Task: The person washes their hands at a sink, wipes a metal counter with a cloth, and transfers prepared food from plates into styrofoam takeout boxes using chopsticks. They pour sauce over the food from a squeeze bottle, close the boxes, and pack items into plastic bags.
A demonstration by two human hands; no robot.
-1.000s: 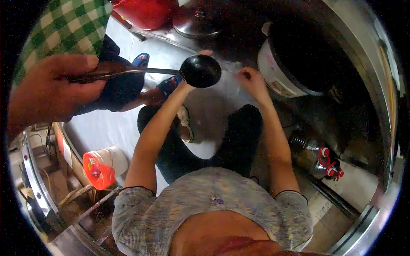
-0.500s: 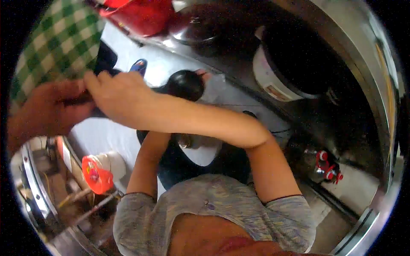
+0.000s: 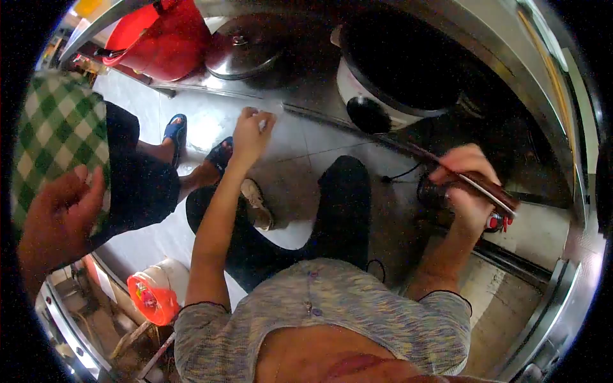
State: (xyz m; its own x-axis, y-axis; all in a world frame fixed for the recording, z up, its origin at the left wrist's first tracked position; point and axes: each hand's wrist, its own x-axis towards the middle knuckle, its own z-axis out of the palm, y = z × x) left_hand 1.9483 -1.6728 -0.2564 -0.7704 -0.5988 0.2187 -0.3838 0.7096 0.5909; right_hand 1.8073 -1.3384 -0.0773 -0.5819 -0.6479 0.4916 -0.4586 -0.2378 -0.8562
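Observation:
My right hand (image 3: 469, 191), blurred, is closed around a long, thin dark-brown thing with a pale edge (image 3: 488, 190); its kind is unclear. It slants across my hand at the right, over the dark shelf area. My left hand (image 3: 253, 133) is raised in front of me with the fingers curled in. Whether anything small is between them I cannot make out. At the left, another person's hand (image 3: 67, 207) hangs in front of a green checked cloth (image 3: 64, 134), the thumb apart from the fingers.
A large white pot (image 3: 357, 86) with a black oval patch (image 3: 369, 113) stands on the metal counter ahead, beside a shiny lid (image 3: 242, 54) and a red bucket (image 3: 169, 45). A white pail with an orange liner (image 3: 153, 297) is at lower left. The other person's sandalled foot (image 3: 174, 131) is on the floor.
My right hand has moved from beside the other person's hand to the far right, with the brown thing now visible in it. The other person's hand has drawn down, and my left arm is uncovered.

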